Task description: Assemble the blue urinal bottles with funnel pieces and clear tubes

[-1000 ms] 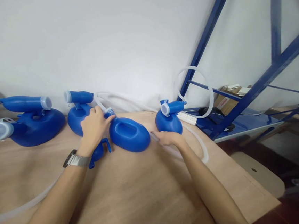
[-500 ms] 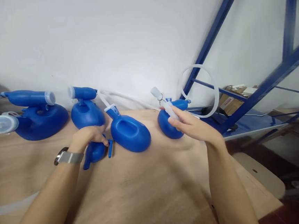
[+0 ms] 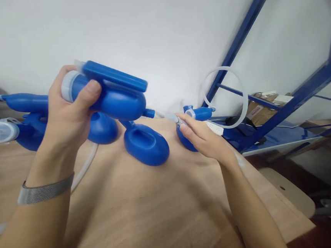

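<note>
left hand (image 3: 66, 113): we see it raised above the desk's (image 3: 150, 214) far left part, fingers wrapped tight around a blue pump body (image 3: 113, 97) with a flat handle on top.
right hand (image 3: 203, 138): pinching the clear tube end (image 3: 172, 118), near the far edge.
blue bowl piece (image 3: 147, 145): lying on the desk between our hands.
far left: more blue units (image 3: 23, 125) by the wall.

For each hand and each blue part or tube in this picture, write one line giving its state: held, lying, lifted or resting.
left hand: closed on the blue bottle, raised.
blue bottle: lifted off the table, tilted sideways.
right hand: pinching the tube end.
tube end: held just above the table.
blue basin: lying on the table, untouched.
looped tube: standing in a ring behind.
</note>
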A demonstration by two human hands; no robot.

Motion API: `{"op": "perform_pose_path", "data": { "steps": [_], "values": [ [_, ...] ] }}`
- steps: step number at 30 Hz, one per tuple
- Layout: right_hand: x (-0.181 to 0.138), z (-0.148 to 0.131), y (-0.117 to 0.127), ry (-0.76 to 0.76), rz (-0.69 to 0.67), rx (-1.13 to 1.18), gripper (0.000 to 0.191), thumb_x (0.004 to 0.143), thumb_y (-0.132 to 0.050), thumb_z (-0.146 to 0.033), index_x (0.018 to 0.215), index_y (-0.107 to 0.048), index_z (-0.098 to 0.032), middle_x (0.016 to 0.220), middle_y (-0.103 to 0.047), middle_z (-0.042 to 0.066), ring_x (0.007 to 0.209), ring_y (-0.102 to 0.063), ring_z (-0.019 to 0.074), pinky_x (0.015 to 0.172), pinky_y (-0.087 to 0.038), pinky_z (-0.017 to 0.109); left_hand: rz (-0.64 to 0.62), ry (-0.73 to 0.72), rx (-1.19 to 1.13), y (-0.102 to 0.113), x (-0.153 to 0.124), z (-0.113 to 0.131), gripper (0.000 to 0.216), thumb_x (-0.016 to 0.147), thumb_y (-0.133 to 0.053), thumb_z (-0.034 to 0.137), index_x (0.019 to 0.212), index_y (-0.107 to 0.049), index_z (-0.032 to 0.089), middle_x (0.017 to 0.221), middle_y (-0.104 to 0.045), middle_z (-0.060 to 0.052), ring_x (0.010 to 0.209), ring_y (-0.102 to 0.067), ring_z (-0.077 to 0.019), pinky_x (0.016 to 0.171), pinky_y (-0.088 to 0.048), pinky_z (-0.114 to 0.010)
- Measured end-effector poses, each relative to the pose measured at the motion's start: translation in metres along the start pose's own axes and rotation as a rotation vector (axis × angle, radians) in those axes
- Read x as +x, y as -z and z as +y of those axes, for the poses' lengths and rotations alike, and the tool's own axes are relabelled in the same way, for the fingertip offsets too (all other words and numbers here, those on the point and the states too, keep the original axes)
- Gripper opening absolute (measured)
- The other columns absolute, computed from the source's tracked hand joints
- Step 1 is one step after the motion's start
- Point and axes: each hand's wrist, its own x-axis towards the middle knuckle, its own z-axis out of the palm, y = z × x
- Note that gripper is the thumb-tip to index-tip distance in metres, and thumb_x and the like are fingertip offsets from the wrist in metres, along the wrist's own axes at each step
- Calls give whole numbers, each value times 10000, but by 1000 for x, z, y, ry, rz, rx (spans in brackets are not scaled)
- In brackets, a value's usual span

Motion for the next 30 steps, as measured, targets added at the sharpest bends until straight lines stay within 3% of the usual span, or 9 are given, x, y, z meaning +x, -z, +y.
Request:
{"op": "perform_pose_path", "data": {
  "steps": [6,13,15,19,22,25,28,30],
  "values": [
    [1,-15,-4,1,-15,-55,445,1113,-426,-428,1510,-589,-308,1164,-799,49,1003,-764,254,897,-575,385,-21,-27,71,-18,-7,2,561,734,-854,699,937,-576,256,768,-544,23,813,-698,-202,588,-546,-307],
    [-1,-7,-7,61,97,-70,446,1101,-442,-518,1364,-670,-238,1176,-784,88,1007,-741,256,882,-549,362,-149,-28,201,-18,-16,8,479,837,-775,678,1069,-579,308,1035,-675,5,993,-730,-246,769,-623,-412],
    [-2,-7,-6,85,134,-78,501,1110,-374,-559,1314,-682,-221,1117,-780,95,962,-733,248,844,-536,352,-194,-60,209,-17,-16,4,463,868,-747,675,1118,-571,329,1131,-668,2,1051,-717,-250,827,-619,-427],
    [-5,-12,-2,71,231,-53,607,1104,-268,-638,1103,-707,-218,837,-716,48,749,-673,207,702,-474,326,-285,-209,198,-20,-16,-3,665,763,-815,733,1210,-534,329,1214,-616,-22,1064,-693,-247,867,-600,-436],
    [-8,-13,3,42,325,19,618,1092,-260,-669,1012,-690,-231,704,-607,8,629,-584,181,642,-438,322,-360,-165,220,-23,-20,-1,709,742,-864,674,1230,-498,314,1231,-619,-52,1021,-679,-231,867,-586,-418],
    [-10,-13,10,61,319,34,662,1066,-245,-720,1162,-695,-244,716,-597,11,636,-574,189,646,-444,336,-405,-145,262,-25,-24,5,708,724,-909,591,1216,-488,304,1233,-625,-62,981,-672,-218,807,-577,-372],
    [-12,-13,14,116,269,-23,667,1021,-344,-778,1214,-683,-236,738,-620,9,639,-575,187,635,-450,330,-380,-189,324,-25,-25,8,676,699,-917,606,1140,-535,266,1090,-651,-41,883,-662,-206,713,-558,-331],
    [-12,-15,14,127,264,-77,557,1029,-461,-711,1182,-682,-222,751,-643,6,639,-582,179,633,-455,317,-339,-221,382,-23,-23,10,641,683,-917,625,1055,-565,240,950,-643,-7,785,-638,-183,642,-528,-293]
  ]
}}
